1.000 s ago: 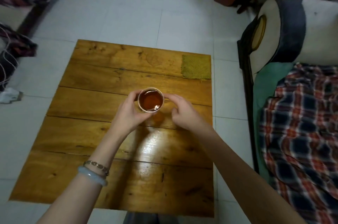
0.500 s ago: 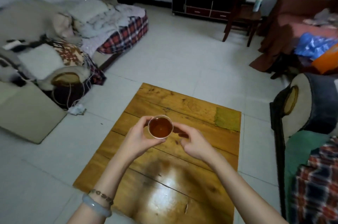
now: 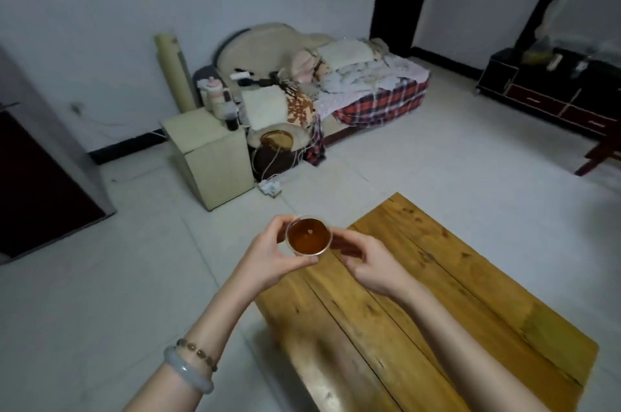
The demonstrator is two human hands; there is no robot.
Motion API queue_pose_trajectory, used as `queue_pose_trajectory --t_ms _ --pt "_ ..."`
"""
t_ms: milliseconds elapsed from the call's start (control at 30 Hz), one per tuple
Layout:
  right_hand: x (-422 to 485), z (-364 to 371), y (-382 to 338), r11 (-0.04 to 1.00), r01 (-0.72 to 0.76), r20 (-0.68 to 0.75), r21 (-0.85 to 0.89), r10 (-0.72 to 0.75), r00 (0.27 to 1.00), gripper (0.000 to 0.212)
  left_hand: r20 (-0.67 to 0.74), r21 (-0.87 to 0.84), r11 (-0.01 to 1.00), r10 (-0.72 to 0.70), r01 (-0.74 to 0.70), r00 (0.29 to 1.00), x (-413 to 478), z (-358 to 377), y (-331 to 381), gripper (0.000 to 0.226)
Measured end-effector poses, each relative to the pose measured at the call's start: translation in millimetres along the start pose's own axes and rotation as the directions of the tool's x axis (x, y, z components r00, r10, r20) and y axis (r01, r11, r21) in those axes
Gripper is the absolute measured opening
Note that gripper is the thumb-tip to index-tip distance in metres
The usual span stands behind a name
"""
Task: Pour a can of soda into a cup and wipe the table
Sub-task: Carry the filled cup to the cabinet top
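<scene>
A small clear cup (image 3: pixel 308 236) full of amber-brown soda is lifted above the left edge of the low wooden table (image 3: pixel 447 284). My left hand (image 3: pixel 272 257) wraps the cup's left side and grips it. My right hand (image 3: pixel 373 263) cups its right side, fingertips touching the rim area. A green-yellow cloth (image 3: pixel 551 327) lies flat on the table near its right edge. No soda can is in view.
White tiled floor (image 3: pixel 403 163) surrounds the table. A beige box (image 3: pixel 215 159) and a cluttered sofa with a plaid blanket (image 3: pixel 376 99) stand beyond. A dark cabinet (image 3: pixel 551 89) is at the far right, a dark door (image 3: pixel 37 183) at the left.
Both hands have raised the cup off the table and carried it left to the table's edge. My head has lifted and turned left, showing the room.
</scene>
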State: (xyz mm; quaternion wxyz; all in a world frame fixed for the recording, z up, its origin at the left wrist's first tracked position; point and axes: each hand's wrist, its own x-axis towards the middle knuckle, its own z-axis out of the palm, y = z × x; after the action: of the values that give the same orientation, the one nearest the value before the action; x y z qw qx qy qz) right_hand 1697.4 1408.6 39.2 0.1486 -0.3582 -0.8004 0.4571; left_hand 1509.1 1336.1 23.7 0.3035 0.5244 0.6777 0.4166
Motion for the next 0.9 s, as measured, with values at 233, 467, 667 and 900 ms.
queue_pose_trajectory --t_ms 233,467,667,900 --pt "73 77 -86 0.993 0.12 0.152 -0.021 -0.116 0.982 0.059 -0.187 -0.145 0.984 -0.128 0.102 0.974 -24 -121 -37 0.066" --pt "142 166 -164 0.981 0.183 0.204 0.056 -0.191 0.96 0.059 -0.232 -0.196 0.974 -0.156 0.111 0.96 -34 -246 -83 0.062" --pt "203 238 -224 0.968 0.184 0.207 0.17 -0.217 0.954 0.058 -0.294 -0.142 0.985 -0.134 0.096 0.946 -36 -348 -119 0.061" --pt "274 292 -269 0.91 -0.011 0.353 0.414 -0.149 0.924 0.052 -0.397 -0.121 0.987 -0.142 0.102 0.907 -24 -438 -155 0.062"
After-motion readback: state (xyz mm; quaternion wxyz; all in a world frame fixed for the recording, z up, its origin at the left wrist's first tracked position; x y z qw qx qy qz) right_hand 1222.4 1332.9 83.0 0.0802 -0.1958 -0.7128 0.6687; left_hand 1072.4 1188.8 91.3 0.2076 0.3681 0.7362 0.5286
